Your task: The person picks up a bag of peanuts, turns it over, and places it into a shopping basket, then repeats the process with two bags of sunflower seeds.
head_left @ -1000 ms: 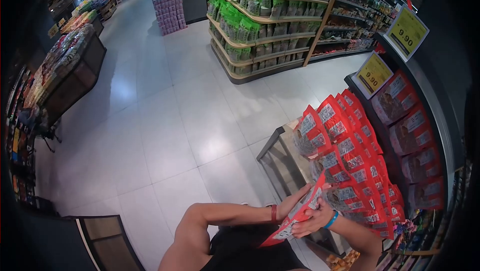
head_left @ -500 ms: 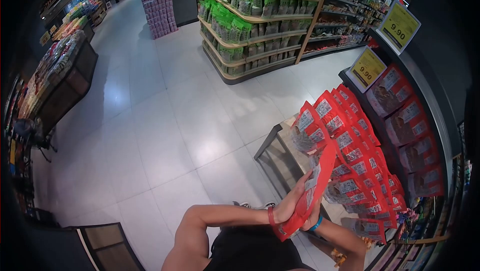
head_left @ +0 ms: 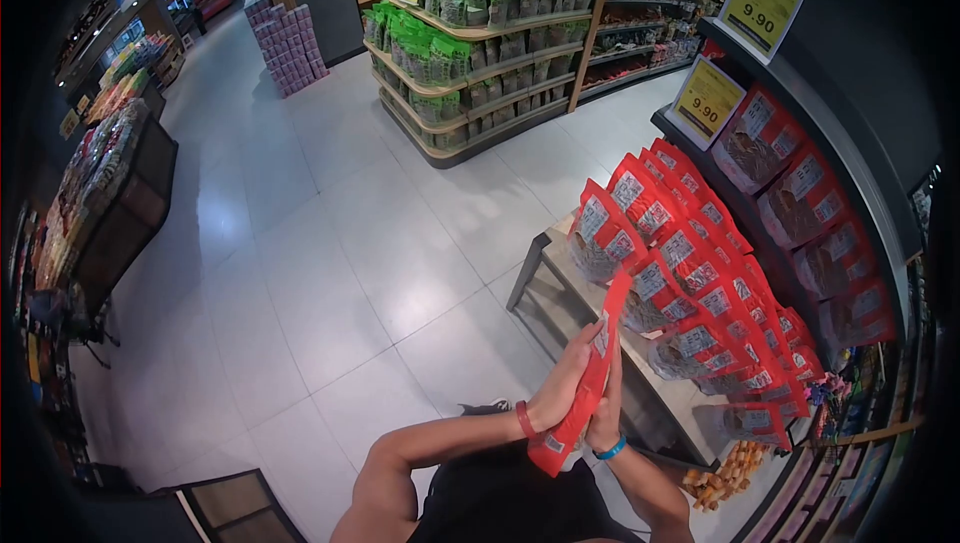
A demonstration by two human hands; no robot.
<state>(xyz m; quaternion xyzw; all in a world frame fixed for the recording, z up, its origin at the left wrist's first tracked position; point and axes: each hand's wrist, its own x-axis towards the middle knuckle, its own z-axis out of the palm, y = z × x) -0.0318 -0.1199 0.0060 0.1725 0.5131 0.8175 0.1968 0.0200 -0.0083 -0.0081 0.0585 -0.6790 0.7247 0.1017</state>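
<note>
A red bag [head_left: 590,393] is held upright on its edge between my two hands, in front of my body at the lower middle. My left hand [head_left: 566,383], with a red band at the wrist, presses on its left face with the fingers together. On the other side my right hand [head_left: 606,413], wearing a blue wristband, grips the bag; part of its fingers is behind it. Just right of my hands, rows of similar red bags [head_left: 690,263] stand on a table [head_left: 640,368].
Yellow price signs [head_left: 760,11] rise above the red bags. Shelves of green-topped bags [head_left: 430,58] stand at the back, with stacked pink boxes [head_left: 288,48] to their left. A produce stand [head_left: 130,208] is at the left. Wooden-looking pieces [head_left: 725,478] lie at lower right.
Both hands have moved slightly left and down with the red bag, which is now seen more edge-on. The view has shifted, showing more of the table beside the bags.
</note>
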